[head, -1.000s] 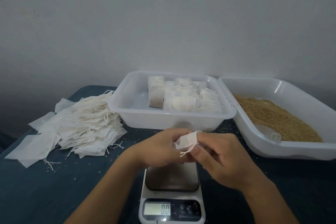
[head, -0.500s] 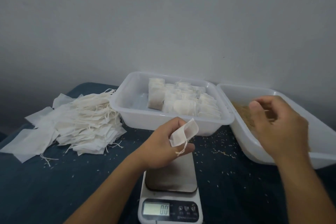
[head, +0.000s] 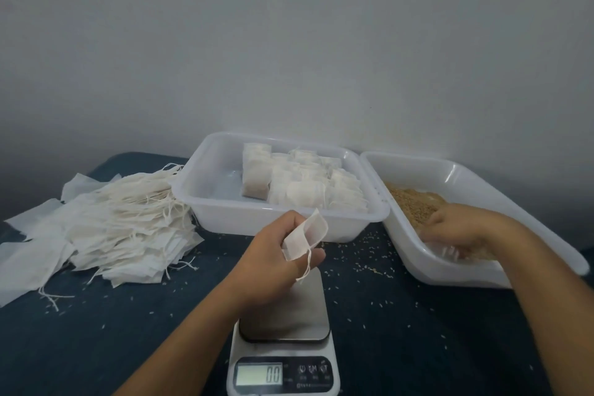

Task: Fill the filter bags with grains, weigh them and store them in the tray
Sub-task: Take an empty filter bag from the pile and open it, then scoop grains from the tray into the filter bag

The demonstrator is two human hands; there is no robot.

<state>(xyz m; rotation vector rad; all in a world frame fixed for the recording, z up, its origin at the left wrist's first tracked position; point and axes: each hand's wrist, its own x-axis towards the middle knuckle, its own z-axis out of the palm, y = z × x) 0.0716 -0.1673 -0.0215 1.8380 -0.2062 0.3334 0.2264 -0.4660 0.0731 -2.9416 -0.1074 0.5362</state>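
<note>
My left hand pinches an empty white filter bag with its mouth held open and its string dangling, just above the scale's steel platform. The scale display reads 0.0. My right hand is down inside the white grain tray, its fingers curled round a clear plastic scoop lying in the brown grains. The white storage tray behind the scale holds several filled bags stacked on its right side.
A big loose pile of empty filter bags with strings lies at the left on the dark blue cloth. Spilled grains dot the cloth between the two trays and the scale. A plain wall stands behind.
My right hand let go of the bag, moved right to the grain tray and dropped down onto the scoop. My left hand kept the opened bag above the scale.
</note>
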